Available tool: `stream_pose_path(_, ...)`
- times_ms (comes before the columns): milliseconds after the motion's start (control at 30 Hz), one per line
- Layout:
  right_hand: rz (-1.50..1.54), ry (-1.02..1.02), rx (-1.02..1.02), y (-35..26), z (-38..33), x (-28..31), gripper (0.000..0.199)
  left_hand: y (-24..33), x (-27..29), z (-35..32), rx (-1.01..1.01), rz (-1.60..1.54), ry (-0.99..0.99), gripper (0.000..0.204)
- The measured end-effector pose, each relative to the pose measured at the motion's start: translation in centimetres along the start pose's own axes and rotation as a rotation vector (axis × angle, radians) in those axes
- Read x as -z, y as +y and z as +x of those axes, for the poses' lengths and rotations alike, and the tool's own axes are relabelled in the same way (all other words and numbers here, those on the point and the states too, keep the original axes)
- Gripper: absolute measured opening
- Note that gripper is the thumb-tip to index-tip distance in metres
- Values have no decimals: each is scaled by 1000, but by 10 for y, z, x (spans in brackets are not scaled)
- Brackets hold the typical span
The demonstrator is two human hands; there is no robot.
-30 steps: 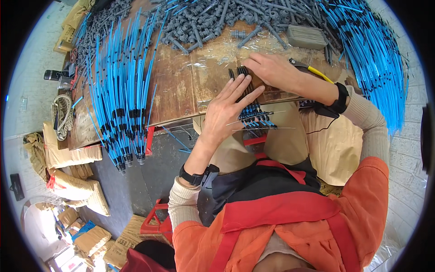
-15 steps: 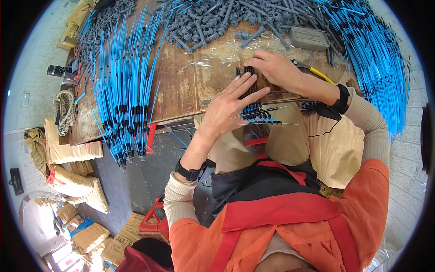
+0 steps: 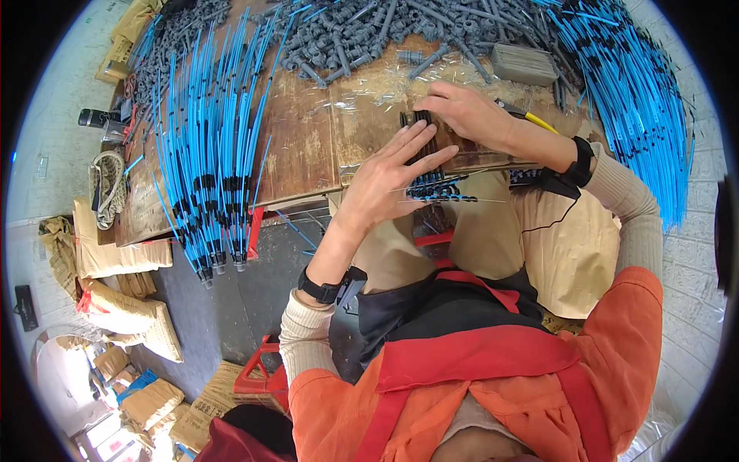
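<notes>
My left hand (image 3: 382, 179) reaches across a bundle of thin black-and-blue rods (image 3: 444, 189) at the table's near edge. Its long fingers are fairly straight, and its thumb lies apart on the bundle's right side, so the hand holds the bundle. Thin pale wires stick out from the rods to the right, above my lap. At the bundle's far end, where black end pieces show, my right hand (image 3: 471, 117) is closed with bent fingers around the tips. Its fingertips are partly hidden. Yellow-handled pliers (image 3: 540, 122) lie just right of my right wrist.
Grey plastic fittings (image 3: 339, 42) are heaped along the table's far side. Blue-and-black rods (image 3: 212, 146) fan out at the left, overhanging the edge; another large bunch (image 3: 643, 115) lies at the right. A grey block (image 3: 523, 65) sits by the fittings. Paper sacks (image 3: 123, 250) stand left.
The rod ends and wires over my lap have drawn closer together and shifted slightly upward. Both hands have stayed almost in place, the right one moving very slightly.
</notes>
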State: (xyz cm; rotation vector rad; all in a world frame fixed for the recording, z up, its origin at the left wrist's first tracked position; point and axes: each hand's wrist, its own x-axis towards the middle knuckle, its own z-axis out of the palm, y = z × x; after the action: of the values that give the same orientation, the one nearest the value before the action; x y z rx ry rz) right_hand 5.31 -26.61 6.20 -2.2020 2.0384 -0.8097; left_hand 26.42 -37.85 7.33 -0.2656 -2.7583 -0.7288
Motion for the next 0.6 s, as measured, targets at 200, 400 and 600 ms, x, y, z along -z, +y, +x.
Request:
stream_pose_path(200, -38, -13, 10, -1, 1, -2, 30, -4, -2, 0, -19, 19, 12, 85)
stream_pose_path(400, -59, -16, 31, -3, -1, -4, 30, -2, -5, -2, -15, 29, 40, 83)
stream_pose_path(600, -70, -46, 3, -10, 3, -4, 32, 0, -7, -3, 9, 29, 78, 65)
